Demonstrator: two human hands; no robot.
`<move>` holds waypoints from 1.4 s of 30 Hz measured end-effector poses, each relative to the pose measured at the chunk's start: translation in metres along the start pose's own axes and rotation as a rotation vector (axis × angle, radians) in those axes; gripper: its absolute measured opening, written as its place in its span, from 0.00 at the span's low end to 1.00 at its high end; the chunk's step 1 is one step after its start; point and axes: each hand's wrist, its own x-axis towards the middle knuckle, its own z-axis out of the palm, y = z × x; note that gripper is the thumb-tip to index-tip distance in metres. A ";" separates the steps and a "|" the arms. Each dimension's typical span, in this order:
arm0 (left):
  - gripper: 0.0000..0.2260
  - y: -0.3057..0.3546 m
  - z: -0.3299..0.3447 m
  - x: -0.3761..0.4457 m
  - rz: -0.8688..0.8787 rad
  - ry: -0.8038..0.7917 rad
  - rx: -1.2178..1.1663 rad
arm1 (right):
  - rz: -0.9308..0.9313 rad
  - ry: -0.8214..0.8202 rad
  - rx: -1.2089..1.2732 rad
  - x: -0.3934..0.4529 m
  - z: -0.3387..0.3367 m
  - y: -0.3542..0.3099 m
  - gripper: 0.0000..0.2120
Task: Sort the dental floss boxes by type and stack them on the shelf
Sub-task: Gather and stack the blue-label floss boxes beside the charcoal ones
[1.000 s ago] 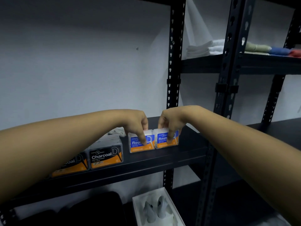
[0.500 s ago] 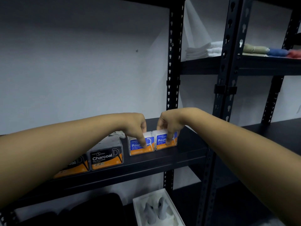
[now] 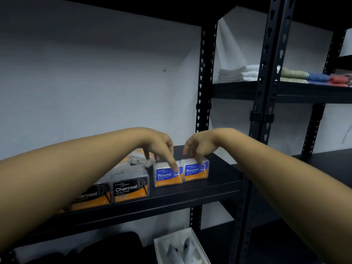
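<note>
Two blue-and-orange "Round" floss boxes stand side by side on the black shelf (image 3: 190,193): the left Round box (image 3: 165,175) and the right Round box (image 3: 196,171). My left hand (image 3: 160,147) hovers over the left one, a fingertip touching its front top edge. Fingertips of my right hand (image 3: 198,145) rest on top of the right one. Both hands have loose, downward fingers and hold nothing. Two black "Charcoal" boxes (image 3: 130,187) sit to the left, one partly behind my left forearm. More pale boxes (image 3: 141,158) lie behind, partly hidden.
Black slotted uprights (image 3: 202,92) frame the shelf on its right. A neighbouring rack holds folded towels (image 3: 238,74) and coloured cloths (image 3: 312,77). Below, a white tray (image 3: 158,244) holds pale cone-shaped items, next to dark bags (image 3: 106,248).
Both hands have lifted from gripping the Round boxes; fingers now only touch their tops. The two boxes stay side by side on the shelf.
</note>
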 end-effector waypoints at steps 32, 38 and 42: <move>0.26 -0.167 -0.022 -0.029 -0.311 0.160 0.040 | -0.009 0.053 0.057 0.091 -0.018 -0.141 0.21; 0.24 -0.166 -0.006 -0.013 -0.298 0.185 0.112 | 0.020 0.134 -0.060 0.113 -0.004 -0.144 0.27; 0.24 -0.166 -0.002 -0.007 -0.321 0.198 0.110 | 0.079 0.068 -0.063 0.128 0.005 -0.144 0.28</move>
